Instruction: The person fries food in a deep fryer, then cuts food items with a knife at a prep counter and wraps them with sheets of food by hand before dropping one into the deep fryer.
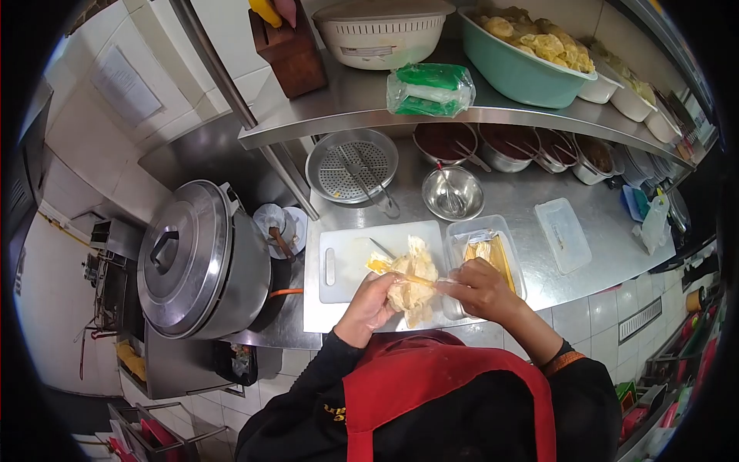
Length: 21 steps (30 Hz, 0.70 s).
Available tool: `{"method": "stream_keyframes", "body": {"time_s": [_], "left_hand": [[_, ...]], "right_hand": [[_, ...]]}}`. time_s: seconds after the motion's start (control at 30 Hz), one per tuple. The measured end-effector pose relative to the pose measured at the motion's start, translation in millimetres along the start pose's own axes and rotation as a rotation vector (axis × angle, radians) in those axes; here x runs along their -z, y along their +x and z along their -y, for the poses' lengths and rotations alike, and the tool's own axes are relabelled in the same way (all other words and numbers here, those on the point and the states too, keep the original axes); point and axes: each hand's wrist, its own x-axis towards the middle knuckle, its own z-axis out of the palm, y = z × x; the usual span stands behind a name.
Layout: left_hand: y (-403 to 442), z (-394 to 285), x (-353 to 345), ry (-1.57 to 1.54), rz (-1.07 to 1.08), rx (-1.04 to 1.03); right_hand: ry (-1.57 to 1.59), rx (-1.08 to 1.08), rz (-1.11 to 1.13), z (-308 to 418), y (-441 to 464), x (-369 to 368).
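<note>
My left hand [369, 307] is closed on one end of a thin pale-yellow strip [414, 278] above the white cutting board [350, 287]. My right hand [479, 289] pinches the strip's other end, its fingers curled. A crumpled, cream-coloured piece of food or wrapping [416, 300] lies beneath the strip, beside my left fingers; its kind I cannot make out. Partly under my left hand, a knife [382, 249] rests on the board near a small yellow piece [378, 264]. A clear plastic container [504, 223] with long yellow strips [500, 258] sits beside the board, partly behind my right hand.
A large lidded pot [192, 254] stands left. Behind the board are a perforated steamer pan [352, 166], a metal bowl with a whisk [453, 192] and several pots of dark sauce [450, 143]. A clear lid [563, 235] lies right. Overhead, a shelf [339, 123] holds a green tub [523, 73].
</note>
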Motion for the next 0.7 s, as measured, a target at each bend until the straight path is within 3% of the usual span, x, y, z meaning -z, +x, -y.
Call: {"method": "stream_keyframes", "body": {"time_s": [0.1, 0.23, 0.5, 0.7], "left_hand": [[-5, -4, -9, 0.003, -0.1, -0.007], [-12, -6, -19, -0.013, -0.051, -0.103], [-7, 4, -23, 0.449, -0.079, -0.364], [-6, 3, -20, 0.546, -0.17, -0.309]], "right_hand": [[0.036, -0.068, 0.013, -1, 0, 2], [0.16, -0.25, -0.061, 12, 6, 8], [-0.14, -0.204, 0.048, 27, 20, 2], [-0.184, -0.247, 0.099, 25, 22, -7]]}}
